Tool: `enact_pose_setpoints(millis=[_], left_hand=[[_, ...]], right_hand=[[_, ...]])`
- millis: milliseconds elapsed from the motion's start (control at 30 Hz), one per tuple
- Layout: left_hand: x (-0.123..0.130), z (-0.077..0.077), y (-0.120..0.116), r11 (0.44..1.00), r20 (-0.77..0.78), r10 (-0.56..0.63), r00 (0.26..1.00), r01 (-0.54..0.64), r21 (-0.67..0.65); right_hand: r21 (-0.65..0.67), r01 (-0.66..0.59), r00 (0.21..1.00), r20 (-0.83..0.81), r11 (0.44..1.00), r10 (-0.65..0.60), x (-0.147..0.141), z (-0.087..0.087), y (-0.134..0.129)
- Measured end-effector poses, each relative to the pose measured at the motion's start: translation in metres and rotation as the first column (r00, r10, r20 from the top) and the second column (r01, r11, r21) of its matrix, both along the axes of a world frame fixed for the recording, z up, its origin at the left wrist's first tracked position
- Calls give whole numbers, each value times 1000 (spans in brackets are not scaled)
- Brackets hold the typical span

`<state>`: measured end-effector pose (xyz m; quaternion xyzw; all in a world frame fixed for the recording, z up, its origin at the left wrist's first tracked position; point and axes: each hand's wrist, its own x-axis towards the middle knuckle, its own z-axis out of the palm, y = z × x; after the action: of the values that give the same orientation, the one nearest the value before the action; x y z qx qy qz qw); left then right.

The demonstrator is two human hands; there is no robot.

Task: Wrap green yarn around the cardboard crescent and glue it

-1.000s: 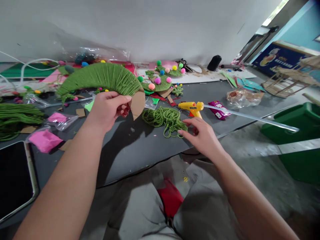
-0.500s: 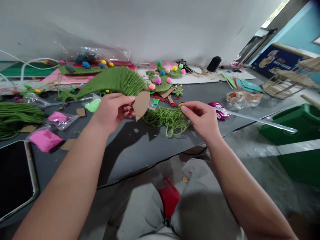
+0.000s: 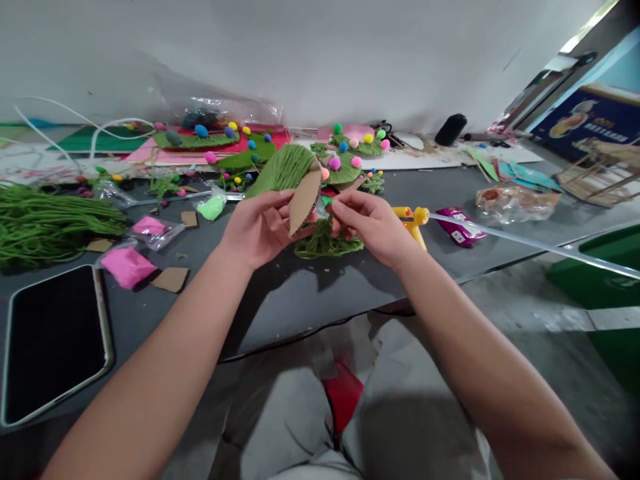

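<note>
My left hand [image 3: 260,227] is closed on a curved cardboard shape [image 3: 306,197] wound with green yarn [image 3: 283,170]. The end facing me is bare brown cardboard, now tilted so its edge shows. My right hand [image 3: 373,223] is pinched close beside that bare end, its fingertips on green yarn; the strand itself is mostly hidden. Below both hands lies a loose heap of green yarn [image 3: 327,245] on the grey table. To the right of my right hand is a yellow glue gun [image 3: 414,220] with a long clear glue stick [image 3: 520,237] in it.
Left: a tablet [image 3: 57,343], a green yarn bundle [image 3: 55,223], pink clay [image 3: 127,265] and a cardboard scrap [image 3: 170,279]. Behind: yarn-covered shapes with pompoms [image 3: 345,168]. Right: a purple packet [image 3: 460,227], a clear plastic bag [image 3: 517,203] and a green bin [image 3: 600,267] beyond the edge.
My right hand has moved left from the yarn heap to the cardboard's bare end. My left hand has turned the wrapped shape. The view has shifted left, and the glue gun now shows.
</note>
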<state>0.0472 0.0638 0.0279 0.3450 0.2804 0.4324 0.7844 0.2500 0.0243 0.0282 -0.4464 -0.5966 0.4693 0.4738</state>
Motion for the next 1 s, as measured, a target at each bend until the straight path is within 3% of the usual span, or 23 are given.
enact_pose_setpoints(millis=[200, 467, 733, 867, 1000], left_hand=[[4, -3, 0, 999, 16, -38, 999, 38, 18], [8, -4, -1, 998, 36, -47, 998, 48, -34], [13, -6, -2, 995, 5, -99, 995, 99, -21], [16, -7, -1, 1000, 62, 9, 998, -7, -24], [18, -11, 6, 977, 129, 213, 969, -213, -10]], right_hand=[[-68, -19, 1000, 19, 998, 21, 0, -9, -8], [-95, 143, 977, -146, 985, -156, 6, -19, -6], [-111, -112, 982, -166, 987, 93, 0, -15, -14], [-50, -29, 992, -121, 998, 23, 2, -12, -19], [-1, 28, 995, -99, 1000, -28, 10, -11, -22]])
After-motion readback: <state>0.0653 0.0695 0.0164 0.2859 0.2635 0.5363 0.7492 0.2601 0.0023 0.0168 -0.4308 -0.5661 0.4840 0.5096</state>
